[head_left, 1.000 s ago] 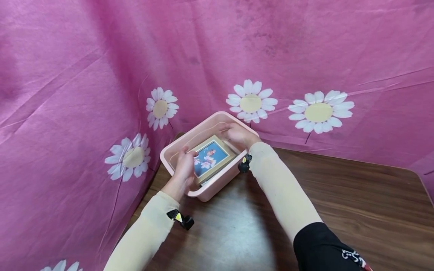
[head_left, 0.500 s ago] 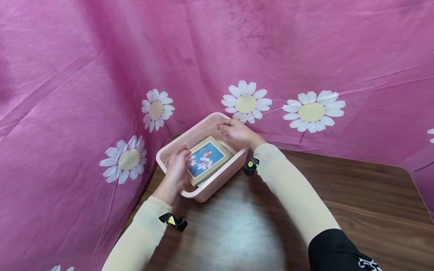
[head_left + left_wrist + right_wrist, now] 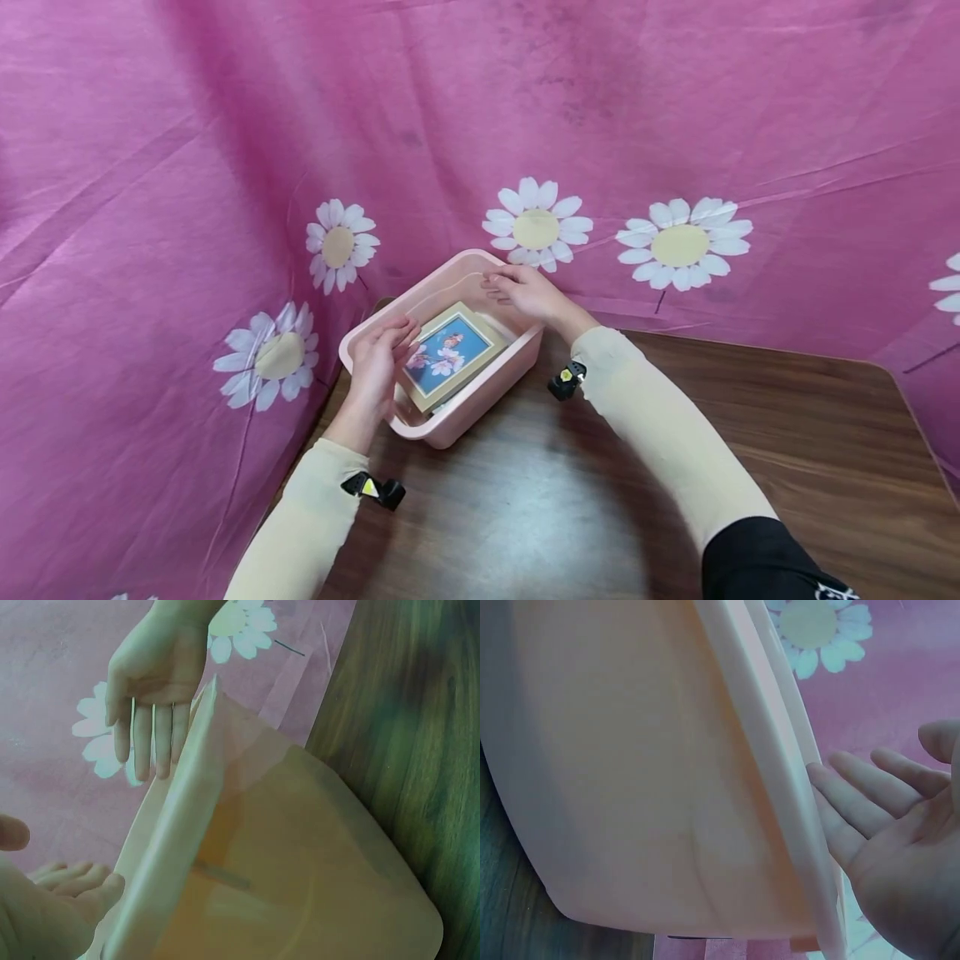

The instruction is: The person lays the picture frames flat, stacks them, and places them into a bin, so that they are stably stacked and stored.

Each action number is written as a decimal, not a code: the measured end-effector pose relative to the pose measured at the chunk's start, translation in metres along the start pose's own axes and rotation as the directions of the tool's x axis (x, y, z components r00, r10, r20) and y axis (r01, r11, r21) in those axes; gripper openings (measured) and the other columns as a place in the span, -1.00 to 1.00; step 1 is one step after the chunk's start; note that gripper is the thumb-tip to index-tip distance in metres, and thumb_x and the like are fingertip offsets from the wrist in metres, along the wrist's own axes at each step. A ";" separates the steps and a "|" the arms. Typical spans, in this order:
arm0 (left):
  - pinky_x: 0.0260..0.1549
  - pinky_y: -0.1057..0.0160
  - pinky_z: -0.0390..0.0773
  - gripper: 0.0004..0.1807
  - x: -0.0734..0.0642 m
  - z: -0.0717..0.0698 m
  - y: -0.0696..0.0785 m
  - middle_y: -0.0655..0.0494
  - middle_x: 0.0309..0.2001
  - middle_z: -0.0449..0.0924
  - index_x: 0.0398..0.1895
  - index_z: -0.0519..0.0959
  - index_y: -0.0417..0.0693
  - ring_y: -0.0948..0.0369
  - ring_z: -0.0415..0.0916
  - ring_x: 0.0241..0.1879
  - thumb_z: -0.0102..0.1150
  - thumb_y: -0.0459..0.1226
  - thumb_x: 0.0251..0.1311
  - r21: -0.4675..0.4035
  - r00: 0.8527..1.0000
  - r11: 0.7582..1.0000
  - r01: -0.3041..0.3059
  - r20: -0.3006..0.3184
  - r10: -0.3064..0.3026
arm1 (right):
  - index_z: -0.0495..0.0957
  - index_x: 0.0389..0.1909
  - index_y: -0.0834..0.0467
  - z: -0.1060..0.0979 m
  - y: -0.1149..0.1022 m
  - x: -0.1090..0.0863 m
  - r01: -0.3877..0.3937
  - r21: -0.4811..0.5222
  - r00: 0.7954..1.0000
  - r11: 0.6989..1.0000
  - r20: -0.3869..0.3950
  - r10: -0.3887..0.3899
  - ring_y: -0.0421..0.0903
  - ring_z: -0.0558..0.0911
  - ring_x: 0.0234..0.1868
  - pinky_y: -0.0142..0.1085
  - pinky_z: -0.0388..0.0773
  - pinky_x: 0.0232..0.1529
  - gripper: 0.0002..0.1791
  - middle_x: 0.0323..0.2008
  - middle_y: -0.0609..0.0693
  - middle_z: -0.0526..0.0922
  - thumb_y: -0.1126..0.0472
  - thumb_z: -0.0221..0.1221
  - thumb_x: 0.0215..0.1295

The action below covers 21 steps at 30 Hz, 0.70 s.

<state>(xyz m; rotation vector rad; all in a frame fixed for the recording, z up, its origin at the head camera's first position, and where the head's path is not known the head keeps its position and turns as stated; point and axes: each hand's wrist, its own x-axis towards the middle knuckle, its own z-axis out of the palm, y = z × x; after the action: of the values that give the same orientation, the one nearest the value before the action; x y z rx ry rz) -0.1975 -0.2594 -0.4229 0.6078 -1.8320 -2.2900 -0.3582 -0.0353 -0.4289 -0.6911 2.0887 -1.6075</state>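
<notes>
A picture frame (image 3: 447,357) with a pale gold border and pink blossoms on blue lies face up inside a pink plastic basin (image 3: 483,408). My left hand (image 3: 377,367) hovers over the basin's near left end, its fingers loosely bent and holding nothing. Across from it, over the far right rim, my right hand (image 3: 528,293) has its fingers stretched out, with nothing in them. The right wrist view shows that hand (image 3: 904,832) palm up beside the rim. From the left wrist, both my left hand (image 3: 64,907) and the right one show above the basin's rim (image 3: 176,832).
The basin stands on a dark brown wooden table (image 3: 540,500) in a corner. Pink cloth (image 3: 450,108) printed with white daisies hangs behind and to the left. Something whitish shows under the frame's near edge. Black cameras are strapped to both wrists.
My left hand has come off the picture frame's left edge and risen. My right hand has lifted from inside the basin to its rim. The frame stays lying in the basin.
</notes>
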 end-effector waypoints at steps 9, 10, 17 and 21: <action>0.35 -0.02 0.60 -0.55 -0.003 -0.004 0.003 -0.20 0.18 0.77 0.41 0.45 -0.51 0.12 0.82 0.08 -0.12 -0.40 0.61 0.045 0.999 0.998 -0.038 0.034 0.037 | 0.49 0.41 0.43 -0.005 -0.002 -0.021 0.078 0.016 0.994 0.997 -0.073 -0.076 0.29 0.71 0.28 0.05 0.66 0.36 -0.56 0.28 0.40 0.67 0.25 -0.01 0.73; 0.34 -0.01 0.62 -0.56 -0.003 -0.004 0.004 -0.13 0.10 0.82 0.38 0.48 -0.51 0.16 0.84 0.03 -0.12 -0.40 0.61 0.042 0.998 0.998 -0.046 0.034 0.045 | 0.50 0.40 0.43 -0.006 -0.002 -0.024 0.089 0.024 0.993 0.996 -0.081 -0.087 0.31 0.71 0.27 0.05 0.67 0.35 -0.57 0.27 0.41 0.68 0.26 0.00 0.72; 0.15 0.16 0.76 -0.66 -0.005 -0.007 0.008 0.20 -0.22 0.87 0.18 0.57 -0.40 0.28 0.85 -0.16 -0.14 -0.34 0.66 0.034 0.994 0.996 -0.078 0.074 0.075 | 0.53 0.33 0.44 -0.017 -0.001 -0.043 0.140 0.047 0.980 0.989 -0.147 -0.132 0.36 0.74 0.20 0.00 0.73 0.27 -0.61 0.17 0.43 0.72 0.28 0.04 0.70; 0.11 0.17 0.78 -0.70 -0.006 -0.009 0.009 0.20 -0.26 0.87 0.09 0.60 -0.34 0.26 0.85 -0.18 -0.10 -0.32 0.66 0.037 0.992 0.995 -0.089 0.088 0.085 | 0.53 0.32 0.46 -0.022 0.002 -0.053 0.155 0.010 0.974 0.988 -0.171 -0.151 0.33 0.76 0.17 -0.03 0.74 0.25 -0.61 0.16 0.41 0.74 0.28 0.03 0.70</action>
<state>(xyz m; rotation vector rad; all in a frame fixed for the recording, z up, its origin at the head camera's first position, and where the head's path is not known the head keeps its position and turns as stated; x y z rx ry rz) -0.1893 -0.2675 -0.4149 0.4312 -1.9081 -2.2612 -0.3296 0.0140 -0.4237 -0.7471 2.1781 -1.8292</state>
